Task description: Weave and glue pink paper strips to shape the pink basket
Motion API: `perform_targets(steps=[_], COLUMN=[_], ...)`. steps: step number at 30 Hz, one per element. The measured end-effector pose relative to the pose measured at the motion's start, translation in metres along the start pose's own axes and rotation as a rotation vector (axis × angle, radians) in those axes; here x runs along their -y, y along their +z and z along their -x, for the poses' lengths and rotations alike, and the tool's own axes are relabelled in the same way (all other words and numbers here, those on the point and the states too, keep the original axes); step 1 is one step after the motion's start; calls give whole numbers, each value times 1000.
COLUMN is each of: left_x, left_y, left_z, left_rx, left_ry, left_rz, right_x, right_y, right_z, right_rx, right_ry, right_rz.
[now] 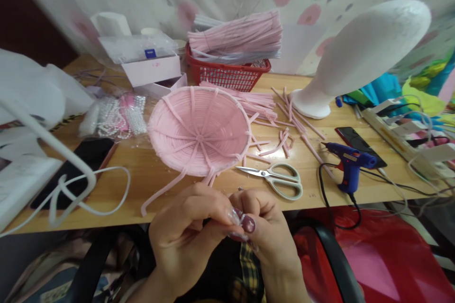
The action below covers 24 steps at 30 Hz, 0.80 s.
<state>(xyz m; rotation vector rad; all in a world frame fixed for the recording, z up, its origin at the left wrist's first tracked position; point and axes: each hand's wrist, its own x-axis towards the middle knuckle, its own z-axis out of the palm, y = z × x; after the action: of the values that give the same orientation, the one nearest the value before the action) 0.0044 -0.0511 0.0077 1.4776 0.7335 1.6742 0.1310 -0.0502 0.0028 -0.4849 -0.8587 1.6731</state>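
Observation:
My left hand (190,236) and my right hand (268,232) meet just in front of the table edge, thumbs and fingers pinched together. Between the fingertips is a small clear, shiny scrap (234,217); it could be plastic film or glue, I cannot tell. Just beyond my hands a round pink bowl-shaped piece (220,132) lies on the table with its hollow side up. Pink strips cross its inside like spokes, and a loose strip (161,194) hangs off its near rim. Scissors (284,181) with pale green handles lie partly open to its right.
A blue glue gun (350,163) and a phone (359,144) are at right, near a power strip (386,139). Behind stand a red basket (227,75) of pink strips and a white head form (359,52). Bagged beads (119,116), a dark phone (76,170) and white cable (117,208) occupy the left.

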Motion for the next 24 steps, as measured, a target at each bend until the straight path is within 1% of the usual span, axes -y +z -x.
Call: perform_targets(steps=[3,7,10,12,15,20,24], left_x=[0,1,0,-2,-6,-11,-11], left_y=[1,6,7,5,-1,-6,-5], left_z=[-2,-5,-5,-6,-7,-6,-4], left_rx=[9,-53,-85,-41,49,69,58], left_ry=[-13,-91,-136,-114,-43,-28,72], left_rz=[1,70,75,15,-95,-199,-343], right_x=[-1,-4,-8,-9,-7,3,3], right_y=[-1,-5,-10,-14,-20,-25,-24], right_z=[-1,-1,1,2,2,-1,0], right_rx=[1,-15,-41,-55,-78,-131,-161], right_ry=[-12,-45,-111,-181,-287,-432,-510], right_rz=[10,49,108,185,349,681,792])
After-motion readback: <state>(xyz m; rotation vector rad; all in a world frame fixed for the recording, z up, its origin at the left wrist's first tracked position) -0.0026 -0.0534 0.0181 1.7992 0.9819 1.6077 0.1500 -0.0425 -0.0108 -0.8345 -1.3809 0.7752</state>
